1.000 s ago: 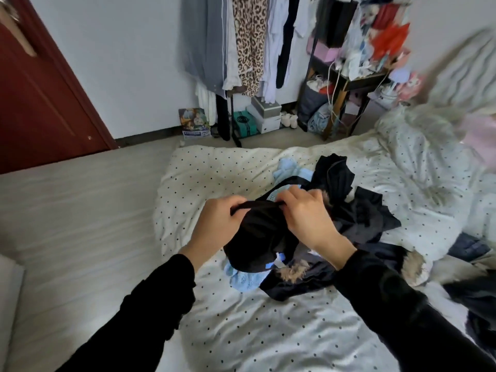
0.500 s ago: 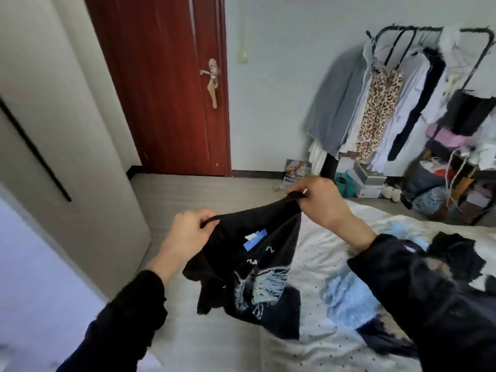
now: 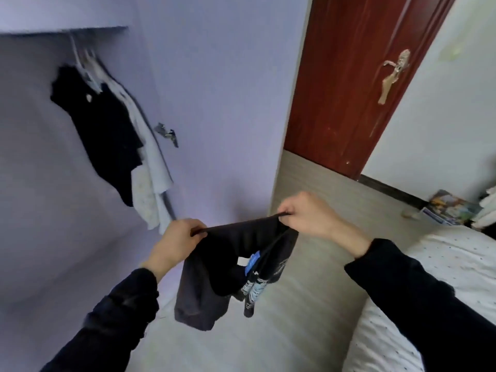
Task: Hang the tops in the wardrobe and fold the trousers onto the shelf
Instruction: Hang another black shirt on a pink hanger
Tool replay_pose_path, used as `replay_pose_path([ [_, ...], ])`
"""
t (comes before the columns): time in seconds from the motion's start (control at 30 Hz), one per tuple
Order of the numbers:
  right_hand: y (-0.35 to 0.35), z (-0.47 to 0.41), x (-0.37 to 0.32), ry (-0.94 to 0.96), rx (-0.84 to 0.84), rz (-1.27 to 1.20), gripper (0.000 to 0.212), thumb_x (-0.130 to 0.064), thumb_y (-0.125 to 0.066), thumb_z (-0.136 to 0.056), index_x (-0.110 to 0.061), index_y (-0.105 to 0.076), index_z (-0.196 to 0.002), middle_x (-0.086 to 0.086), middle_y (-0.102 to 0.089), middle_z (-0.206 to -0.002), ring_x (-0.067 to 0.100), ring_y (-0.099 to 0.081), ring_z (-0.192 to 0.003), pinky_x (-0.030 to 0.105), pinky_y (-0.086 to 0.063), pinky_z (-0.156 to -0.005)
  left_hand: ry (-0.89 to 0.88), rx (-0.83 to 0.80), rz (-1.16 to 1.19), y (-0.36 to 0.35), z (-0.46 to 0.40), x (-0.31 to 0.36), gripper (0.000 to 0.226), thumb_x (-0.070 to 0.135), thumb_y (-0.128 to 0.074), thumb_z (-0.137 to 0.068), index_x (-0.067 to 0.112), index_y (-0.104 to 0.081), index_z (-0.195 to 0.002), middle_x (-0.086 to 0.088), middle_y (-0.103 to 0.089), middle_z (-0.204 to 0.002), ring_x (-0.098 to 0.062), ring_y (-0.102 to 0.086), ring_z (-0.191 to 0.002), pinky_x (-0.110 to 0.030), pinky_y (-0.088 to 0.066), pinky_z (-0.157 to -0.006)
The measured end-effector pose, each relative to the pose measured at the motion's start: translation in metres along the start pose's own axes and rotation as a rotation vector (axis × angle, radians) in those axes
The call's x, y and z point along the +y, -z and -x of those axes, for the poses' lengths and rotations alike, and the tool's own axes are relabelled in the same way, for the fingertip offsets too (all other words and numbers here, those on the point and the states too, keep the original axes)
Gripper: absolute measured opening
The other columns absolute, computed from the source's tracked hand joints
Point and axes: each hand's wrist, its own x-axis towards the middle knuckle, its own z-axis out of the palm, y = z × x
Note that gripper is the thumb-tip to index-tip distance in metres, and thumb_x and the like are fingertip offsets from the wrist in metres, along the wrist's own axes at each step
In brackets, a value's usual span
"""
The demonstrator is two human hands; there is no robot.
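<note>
Lilac wardrobe (image 3: 214, 103) behind, left hand (image 3: 175, 244) and right hand (image 3: 311, 214) fingers pinching limp black printed top (image 3: 228, 264) stretched taut.

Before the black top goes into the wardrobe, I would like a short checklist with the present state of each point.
1. Both hands hold the black top: ok, left hand and right hand each pinch its upper edge.
2. Top clear of the floor: ok, it hangs in the air.
3. Wardrobe open: ok, hung clothes are visible inside.
4. Hanger ready for this top: not ok, neither hand holds one.
5. Free hanger on the rail: cannot tell, that area is blurred.
</note>
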Motion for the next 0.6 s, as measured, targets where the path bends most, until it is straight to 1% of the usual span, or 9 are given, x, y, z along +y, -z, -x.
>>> replay_pose_path([
  [0.03, -0.008, -0.013, -0.020, 0.040, -0.014, -0.029, 0.023, -0.008, -0.055, -0.083, -0.017, -0.074, -0.092, -0.004, -0.070, -0.090, 0.013, -0.062, -0.085, 0.014, -0.040, -0.063, 0.058, 0.002, -0.027, 0.009, 0.009, -0.023, 0.015, 0.008, -0.059, -0.089, 0.008, -0.070, -0.099, -0.001, -0.063, -0.089, -0.016, -0.055, -0.085, -0.016, -0.032, -0.070],
  [0.1, -0.024, -0.039, -0.054, 0.117, -0.018, -0.065, 0.026, -0.008, -0.055, -0.080, -0.023, -0.074, -0.091, -0.006, -0.072, -0.095, 0.013, -0.063, -0.090, 0.021, -0.047, -0.076, 0.191, 0.013, -0.054, 0.028, 0.031, -0.065, 0.015, 0.008, -0.058, -0.089, 0.010, -0.070, -0.098, 0.000, -0.060, -0.087, -0.015, -0.054, -0.084, -0.017, -0.031, -0.069],
  [0.17, -0.031, -0.061, -0.076, 0.135, 0.001, -0.098, 0.029, -0.008, -0.054, -0.078, -0.029, -0.074, -0.085, -0.010, -0.072, -0.093, 0.013, -0.064, -0.093, 0.029, -0.051, -0.085, 0.294, 0.018, -0.096, 0.045, 0.048, -0.097, 0.017, 0.005, -0.055, -0.089, 0.009, -0.069, -0.097, -0.003, -0.063, -0.092, -0.018, -0.055, -0.086, -0.020, -0.033, -0.071],
  [0.23, -0.038, -0.086, -0.098, 0.154, 0.014, -0.137, 0.031, -0.007, -0.053, -0.078, -0.031, -0.072, -0.079, -0.011, -0.071, -0.090, 0.013, -0.064, -0.094, 0.030, -0.050, -0.088, 0.400, 0.063, -0.121, 0.066, 0.065, -0.127, 0.023, 0.002, -0.053, -0.087, 0.010, -0.070, -0.099, -0.007, -0.065, -0.100, -0.026, -0.059, -0.096, -0.026, -0.039, -0.080],
  [0.3, -0.044, -0.109, -0.116, 0.171, 0.026, -0.147, 0.029, -0.007, -0.052, -0.080, -0.029, -0.071, -0.082, -0.008, -0.070, -0.091, 0.015, -0.063, -0.096, 0.030, -0.050, -0.089, 0.496, 0.126, -0.108, 0.087, 0.077, -0.149, 0.026, 0.002, -0.053, -0.085, 0.013, -0.071, -0.101, -0.006, -0.067, -0.104, -0.027, -0.059, -0.102, -0.029, -0.040, -0.087],
  [0.37, -0.051, -0.130, -0.134, 0.214, 0.049, -0.120, 0.027, -0.007, -0.052, -0.081, -0.024, -0.072, -0.088, -0.004, -0.071, -0.098, 0.018, -0.063, -0.098, 0.031, -0.049, -0.089, 0.563, 0.170, -0.097, 0.103, 0.083, -0.163, 0.025, 0.004, -0.055, -0.085, 0.015, -0.071, -0.100, -0.006, -0.069, -0.103, -0.027, -0.060, -0.103, -0.030, -0.041, -0.088],
  [0.43, -0.061, -0.151, -0.158, 0.285, 0.065, -0.094, 0.028, -0.005, -0.051, -0.081, -0.019, -0.073, -0.092, -0.002, -0.071, -0.100, 0.020, -0.063, -0.098, 0.029, -0.049, -0.086, 0.635, 0.133, -0.091, 0.118, 0.085, -0.175, 0.022, 0.008, -0.056, -0.086, 0.016, -0.070, -0.102, -0.006, -0.069, -0.103, -0.026, -0.060, -0.104, -0.029, -0.041, -0.089],
  [0.53, -0.072, -0.172, -0.199, 0.392, 0.079, -0.081, 0.029, -0.001, -0.050, -0.082, -0.015, -0.072, -0.094, 0.000, -0.071, -0.096, 0.021, -0.062, -0.092, 0.027, -0.047, -0.082, 0.608, 0.018, -0.037, 0.137, 0.077, -0.184, 0.025, 0.021, -0.062, -0.089, 0.018, -0.066, -0.113, -0.001, -0.067, -0.106, -0.017, -0.060, -0.101, -0.024, -0.042, -0.090],
  [0.6, -0.080, -0.183, -0.228, 0.475, 0.063, -0.115, 0.027, 0.000, -0.050, -0.081, -0.015, -0.071, -0.090, 0.000, -0.070, -0.089, 0.022, -0.062, -0.088, 0.032, -0.048, -0.083, 0.517, 0.083, 0.054, 0.145, 0.064, -0.182, 0.037, 0.033, -0.068, -0.085, 0.020, -0.062, -0.119, 0.003, -0.065, -0.109, -0.012, -0.059, -0.096, -0.023, -0.044, -0.092],
])
